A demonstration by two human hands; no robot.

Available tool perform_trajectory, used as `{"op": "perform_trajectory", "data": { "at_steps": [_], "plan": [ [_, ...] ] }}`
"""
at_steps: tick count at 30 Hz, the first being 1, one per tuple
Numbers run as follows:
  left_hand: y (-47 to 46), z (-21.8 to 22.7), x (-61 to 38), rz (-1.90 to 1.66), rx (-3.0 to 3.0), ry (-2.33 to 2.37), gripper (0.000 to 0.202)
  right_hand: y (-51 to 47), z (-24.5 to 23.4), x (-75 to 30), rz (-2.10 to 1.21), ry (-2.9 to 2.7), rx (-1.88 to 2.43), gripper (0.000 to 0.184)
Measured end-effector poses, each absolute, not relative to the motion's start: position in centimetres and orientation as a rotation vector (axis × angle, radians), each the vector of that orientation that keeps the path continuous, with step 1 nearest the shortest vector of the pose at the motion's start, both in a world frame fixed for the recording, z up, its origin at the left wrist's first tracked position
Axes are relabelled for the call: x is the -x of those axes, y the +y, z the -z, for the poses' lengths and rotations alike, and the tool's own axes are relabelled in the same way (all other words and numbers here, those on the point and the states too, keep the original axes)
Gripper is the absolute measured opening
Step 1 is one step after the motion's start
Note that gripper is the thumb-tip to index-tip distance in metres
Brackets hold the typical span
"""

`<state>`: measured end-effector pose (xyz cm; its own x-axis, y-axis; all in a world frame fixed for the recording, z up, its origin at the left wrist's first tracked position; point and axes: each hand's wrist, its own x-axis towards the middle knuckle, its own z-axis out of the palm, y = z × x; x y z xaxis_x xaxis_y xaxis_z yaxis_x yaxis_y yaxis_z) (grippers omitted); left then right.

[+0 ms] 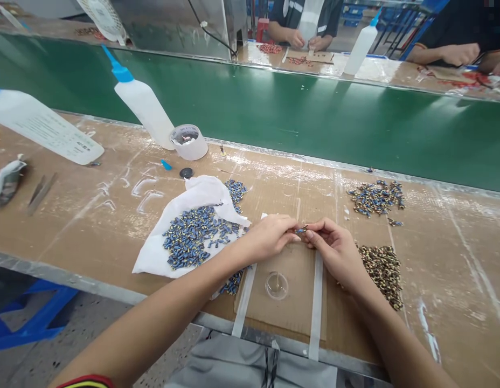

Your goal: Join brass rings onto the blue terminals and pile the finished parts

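My left hand [274,233] and my right hand [334,245] meet over a taped cardboard sheet [290,312]. Pinched between their fingertips is a small blue piece [301,230], too small to make out in full. Left of my hands, a white cloth [153,253] bears many blue-and-yellow pieces [189,237]. By my right forearm lies a dense heap of brown and cream pieces [381,272]. Farther back sits a looser pile of blue, brown and cream pieces [377,198]. A small clear round dish [276,285], with a thin stick in it, rests on the cardboard.
White squeeze bottles [147,110] with blue nozzles stand at the left, near a tape roll [189,143]. Tweezers [42,194] lie at far left. A green belt [274,113] crosses behind the table. Beyond it, two other people work with small red pieces [300,60].
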<state>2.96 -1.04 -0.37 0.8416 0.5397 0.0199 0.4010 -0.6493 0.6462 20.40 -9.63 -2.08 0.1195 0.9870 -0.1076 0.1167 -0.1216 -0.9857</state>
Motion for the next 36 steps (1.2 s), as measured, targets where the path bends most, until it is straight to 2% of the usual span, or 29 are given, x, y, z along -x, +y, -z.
{"op": "perform_trajectory", "data": {
  "at_steps": [7,12,36],
  "plan": [
    [-1.1,0.8,-3.0,-0.328,-2.418,0.679,0.023,-9.7,2.1,-20.2,-1.121,-1.120,1.432,0.025],
    [-1.2,0.9,-3.0,-0.366,-2.408,0.710,0.023,-9.8,2.2,-20.5,-1.170,-1.124,1.428,0.027],
    [-1.7,1.4,-3.4,-0.275,-2.417,0.644,0.022,-10.6,3.2,-20.5,-0.924,-1.451,1.503,0.015]
  ]
}}
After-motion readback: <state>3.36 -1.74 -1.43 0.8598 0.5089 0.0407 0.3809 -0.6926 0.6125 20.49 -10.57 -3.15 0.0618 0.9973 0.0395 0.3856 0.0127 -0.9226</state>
